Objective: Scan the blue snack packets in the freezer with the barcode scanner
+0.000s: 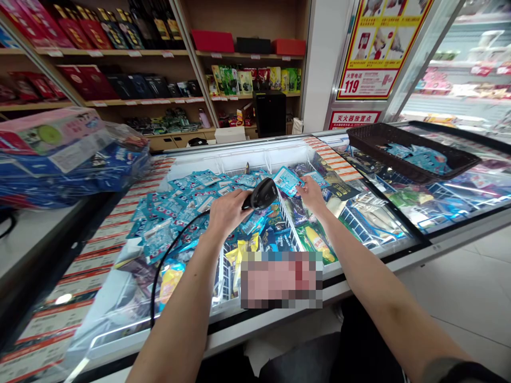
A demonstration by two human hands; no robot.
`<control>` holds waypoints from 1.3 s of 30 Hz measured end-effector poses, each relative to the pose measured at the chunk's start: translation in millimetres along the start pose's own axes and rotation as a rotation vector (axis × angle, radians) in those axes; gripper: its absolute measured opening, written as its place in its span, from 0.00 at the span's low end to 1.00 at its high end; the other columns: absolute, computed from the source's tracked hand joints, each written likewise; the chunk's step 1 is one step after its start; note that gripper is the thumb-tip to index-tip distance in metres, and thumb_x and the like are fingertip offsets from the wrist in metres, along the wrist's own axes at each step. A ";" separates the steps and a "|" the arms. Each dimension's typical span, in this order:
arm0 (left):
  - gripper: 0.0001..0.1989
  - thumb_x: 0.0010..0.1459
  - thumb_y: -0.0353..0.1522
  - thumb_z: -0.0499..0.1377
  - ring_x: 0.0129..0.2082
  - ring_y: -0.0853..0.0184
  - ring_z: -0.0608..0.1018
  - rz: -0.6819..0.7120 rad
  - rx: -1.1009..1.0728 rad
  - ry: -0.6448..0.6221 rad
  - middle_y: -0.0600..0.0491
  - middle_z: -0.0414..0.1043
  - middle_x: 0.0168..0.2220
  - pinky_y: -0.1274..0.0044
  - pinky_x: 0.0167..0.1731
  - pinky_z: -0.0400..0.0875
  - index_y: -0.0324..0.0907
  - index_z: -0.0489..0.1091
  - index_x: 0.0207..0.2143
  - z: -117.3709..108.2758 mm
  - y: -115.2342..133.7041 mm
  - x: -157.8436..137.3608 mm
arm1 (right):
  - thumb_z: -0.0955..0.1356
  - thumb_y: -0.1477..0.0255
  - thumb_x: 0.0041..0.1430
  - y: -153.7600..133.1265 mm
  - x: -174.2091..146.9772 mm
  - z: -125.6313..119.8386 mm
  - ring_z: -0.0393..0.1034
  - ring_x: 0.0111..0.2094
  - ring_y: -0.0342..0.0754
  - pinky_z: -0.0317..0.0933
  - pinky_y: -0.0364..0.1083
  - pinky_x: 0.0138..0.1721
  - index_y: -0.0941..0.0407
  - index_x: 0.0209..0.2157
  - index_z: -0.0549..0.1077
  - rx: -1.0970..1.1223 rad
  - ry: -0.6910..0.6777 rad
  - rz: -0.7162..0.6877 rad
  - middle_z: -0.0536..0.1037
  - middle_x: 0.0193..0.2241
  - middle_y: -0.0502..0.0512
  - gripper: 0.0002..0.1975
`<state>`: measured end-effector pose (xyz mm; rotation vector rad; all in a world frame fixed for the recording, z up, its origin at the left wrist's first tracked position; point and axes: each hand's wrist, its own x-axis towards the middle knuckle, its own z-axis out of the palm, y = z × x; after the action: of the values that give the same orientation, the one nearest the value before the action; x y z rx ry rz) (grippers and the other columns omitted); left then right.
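Note:
My left hand (227,213) is closed around the handle of a black barcode scanner (262,194), whose cord (159,266) runs down past my forearm. The scanner's head points right, toward a light-blue packet (287,181) with a white label. My right hand (312,194) pinches that packet by its right edge and holds it up over the chest freezer. Below and left of the scanner lies a heap of similar blue packets (187,199). Wire baskets (289,226) in the freezer hold other bags, among them yellow ones (244,247) and a green corn bag (317,242).
A dark brown tray (451,151) with several blue packets rests on the freezer's right side. Boxes wrapped in plastic (67,159) stand at left. Price labels (91,271) line the freezer edge (255,322). Behind are shelves (139,53) and a black box (270,114).

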<state>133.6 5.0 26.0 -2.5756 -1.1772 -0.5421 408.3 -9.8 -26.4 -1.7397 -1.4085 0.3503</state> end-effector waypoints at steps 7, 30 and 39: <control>0.18 0.57 0.40 0.54 0.40 0.60 0.77 -0.008 -0.001 -0.017 0.50 0.75 0.42 0.75 0.29 0.64 0.47 0.68 0.49 0.2 0.4 0.2 | 0.61 0.69 0.60 -1.5 -0.3 1.3 0.75 0.31 0.49 0.65 0.48 0.37 0.58 0.51 0.63 0.005 -0.018 0.018 0.77 0.37 0.56 0.18; 0.17 0.56 0.39 0.56 0.39 0.58 0.77 0.023 0.029 0.034 0.50 0.74 0.40 0.73 0.28 0.64 0.47 0.68 0.48 3.8 -3.0 -0.7 | 0.64 0.66 0.57 -3.6 -15.2 -26.6 0.57 0.52 0.63 0.56 0.59 0.49 0.62 0.49 0.68 -0.517 0.334 0.058 0.67 0.48 0.72 0.20; 0.17 0.57 0.39 0.55 0.39 0.58 0.77 0.011 0.037 0.028 0.48 0.74 0.39 0.73 0.30 0.65 0.46 0.69 0.48 2.4 -3.2 -1.0 | 0.61 0.67 0.61 -4.8 -17.2 -14.4 0.58 0.50 0.63 0.54 0.61 0.47 0.54 0.46 0.72 -0.606 0.132 -0.063 0.69 0.49 0.66 0.15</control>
<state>131.1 7.2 23.7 -2.5331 -1.1528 -0.5472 409.2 -31.5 -19.0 -2.1380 -1.5661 -0.2550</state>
